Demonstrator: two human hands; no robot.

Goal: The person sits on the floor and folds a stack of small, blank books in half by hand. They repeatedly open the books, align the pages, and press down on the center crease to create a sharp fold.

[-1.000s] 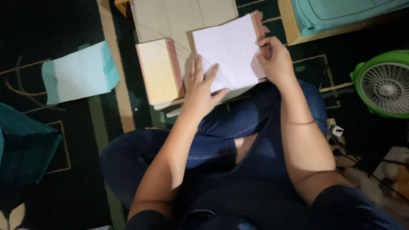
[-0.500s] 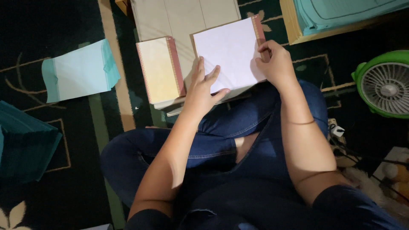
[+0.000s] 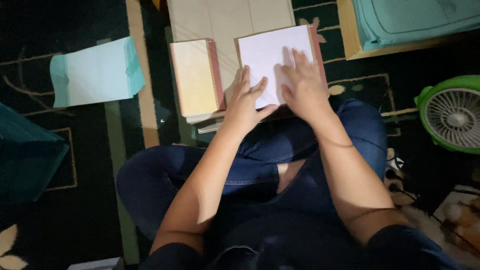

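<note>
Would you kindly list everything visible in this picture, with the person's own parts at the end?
white sheet: one, white, on a brown-edged board under both hands
cream pad: one, cream with reddish edge, left of the sheet
pale panel: one, beige, beneath both, top centre
envelope: one, light teal, on the carpet at left
fan: one, green, right edge
teal cloth: one, on a wooden surface, top right
carpet: one, dark patterned
jeans: blue, crossed legs
left hand: flat on the sheet
right hand: flat on the sheet

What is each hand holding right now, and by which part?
Nothing is gripped. The left hand lies flat on the white sheet's lower left corner; the right hand presses flat on its right side.
</note>
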